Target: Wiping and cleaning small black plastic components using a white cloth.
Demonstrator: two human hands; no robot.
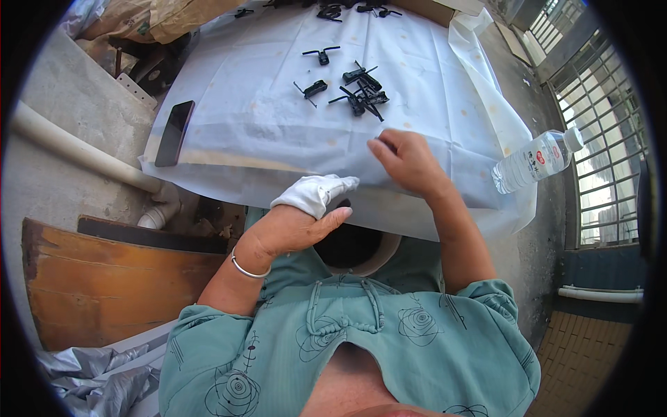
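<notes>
My left hand [292,226] has a white glove [314,192] pulled partly over its fingers; the palm and thumb are bare, and a silver bangle [246,267] sits on the wrist. My right hand [410,163] hovers just right of the glove above the table's near edge, fingers curled, and nothing shows in its grip. Several small black metal clips [358,90] lie on the white sheet [264,104] beyond both hands.
A black phone [174,132] lies at the sheet's left edge. A clear water bottle [535,161] lies on its side at the right edge. More black parts [330,12] sit at the far end. A wooden board [104,278], white pipe [69,149] and window grille [597,118] surround the table.
</notes>
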